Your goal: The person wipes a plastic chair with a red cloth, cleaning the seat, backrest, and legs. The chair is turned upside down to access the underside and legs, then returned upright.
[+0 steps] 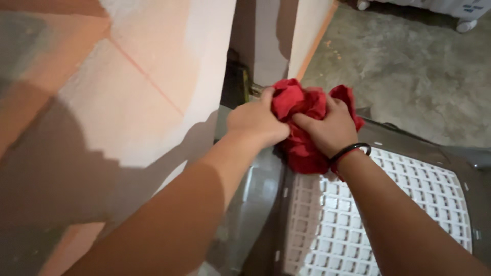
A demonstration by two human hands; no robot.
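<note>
Above the corner of a grey machine (455, 153) with a white grid lid (409, 204), two hands squeeze a red cloth (302, 110). The left hand (255, 121) is curled tight on the cloth's left side. The right hand (330, 130) is curled tight on its right side, with a black and red band (350, 151) on the wrist. The cloth is a crumpled ball, so it has no clear long side; one loose end hangs down between the hands toward the lid. A pale wall (128, 92) stands on the left. Grey floor (409, 66) lies behind.
</note>
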